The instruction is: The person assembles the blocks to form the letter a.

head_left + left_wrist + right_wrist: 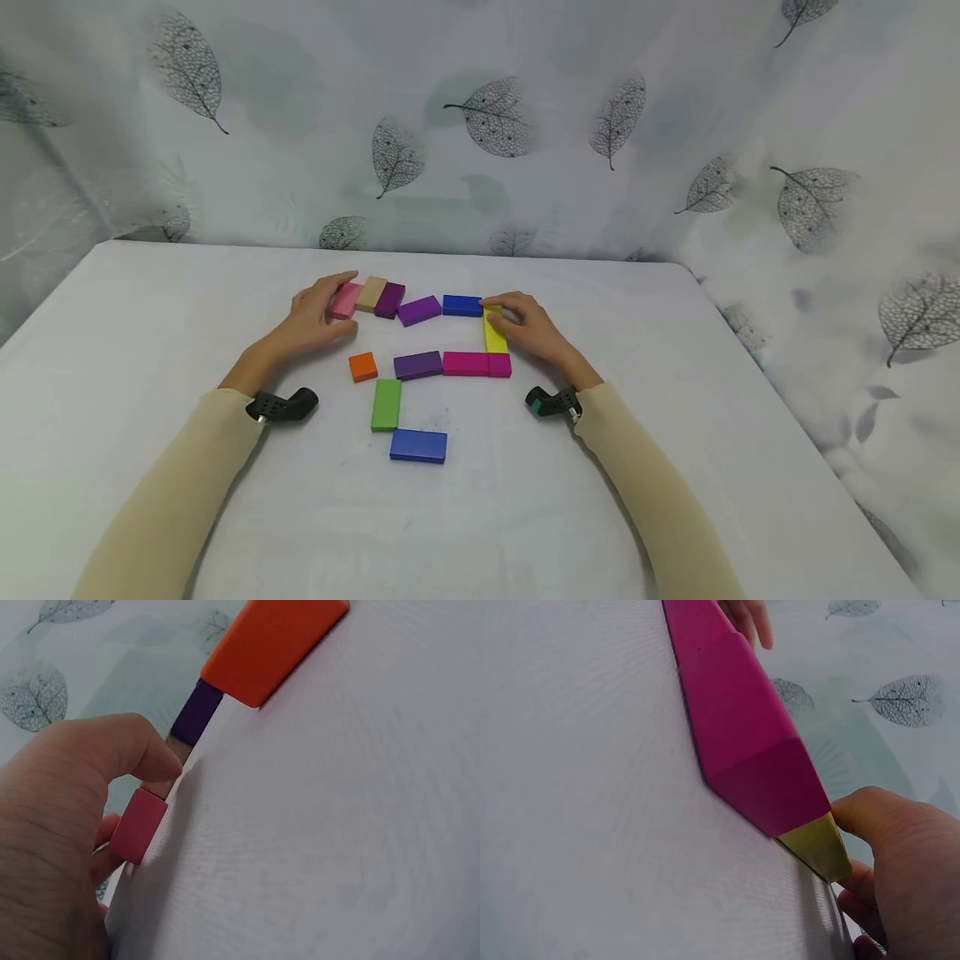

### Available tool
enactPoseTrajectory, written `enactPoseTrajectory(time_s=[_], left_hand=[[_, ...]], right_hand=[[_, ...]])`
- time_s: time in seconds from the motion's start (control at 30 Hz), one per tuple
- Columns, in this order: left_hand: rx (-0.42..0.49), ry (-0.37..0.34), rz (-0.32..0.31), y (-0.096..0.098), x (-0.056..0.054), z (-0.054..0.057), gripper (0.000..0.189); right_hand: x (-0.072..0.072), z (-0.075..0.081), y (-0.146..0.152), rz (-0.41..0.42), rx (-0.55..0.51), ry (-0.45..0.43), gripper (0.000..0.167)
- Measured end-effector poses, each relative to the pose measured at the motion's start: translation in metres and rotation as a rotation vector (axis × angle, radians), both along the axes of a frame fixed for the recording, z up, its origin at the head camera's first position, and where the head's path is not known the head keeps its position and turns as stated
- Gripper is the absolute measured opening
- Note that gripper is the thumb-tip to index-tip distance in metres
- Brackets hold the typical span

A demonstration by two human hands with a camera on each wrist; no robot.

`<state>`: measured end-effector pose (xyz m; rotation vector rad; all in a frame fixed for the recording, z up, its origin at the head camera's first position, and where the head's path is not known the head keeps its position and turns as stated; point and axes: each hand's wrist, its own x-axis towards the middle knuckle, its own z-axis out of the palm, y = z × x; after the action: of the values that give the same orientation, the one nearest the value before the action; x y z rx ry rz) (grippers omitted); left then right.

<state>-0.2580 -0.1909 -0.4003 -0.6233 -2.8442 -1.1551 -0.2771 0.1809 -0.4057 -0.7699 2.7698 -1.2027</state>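
Observation:
Flat coloured blocks lie on a white tabletop. My left hand (311,317) is at the far left row's end, fingers touching the pink block (345,302) and thumb spread apart from it. Beside the pink block are a tan block (371,293), a dark purple block (390,301), a violet block (419,311) and a blue block (461,306). At the right corner my right hand (536,329) pinches the yellow block (495,337), its index fingertip right at the blue block's end. Magenta blocks (739,705) meet the yellow block's near end.
Nearer are an orange block (363,367), a purple block (417,365), a green block (386,405) and another blue block (417,446). A leaf-patterned sheet (555,183) hangs behind the white table (337,533).

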Motion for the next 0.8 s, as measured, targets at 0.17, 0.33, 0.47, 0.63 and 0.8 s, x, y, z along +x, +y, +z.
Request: enactPoseTrajectory(time_s=[0.17, 0.33, 0.47, 0.63, 0.8], left_hand=[[0.027, 0.024, 0.021, -0.003, -0.001, -0.001, 0.060], [0.049, -0.003, -0.010, -0.010, 0.000, -0.001, 0.056], [0.068, -0.041, -0.073, -0.018, 0.002, 0.000, 0.057], [0.096, -0.058, -0.096, -0.022, 0.002, -0.002, 0.057], [0.095, -0.050, -0.076, -0.021, 0.001, 0.002, 0.056]], right_hand=[[0.002, 0.002, 0.000, 0.006, -0.021, 0.002, 0.033], [0.003, 0.001, -0.002, 0.015, -0.027, 0.003, 0.033], [0.003, 0.001, -0.003, 0.018, -0.028, 0.007, 0.033], [0.003, 0.002, -0.003, 0.010, -0.012, 0.006, 0.034], [0.003, 0.004, -0.004, 0.002, -0.012, 0.003, 0.034]])
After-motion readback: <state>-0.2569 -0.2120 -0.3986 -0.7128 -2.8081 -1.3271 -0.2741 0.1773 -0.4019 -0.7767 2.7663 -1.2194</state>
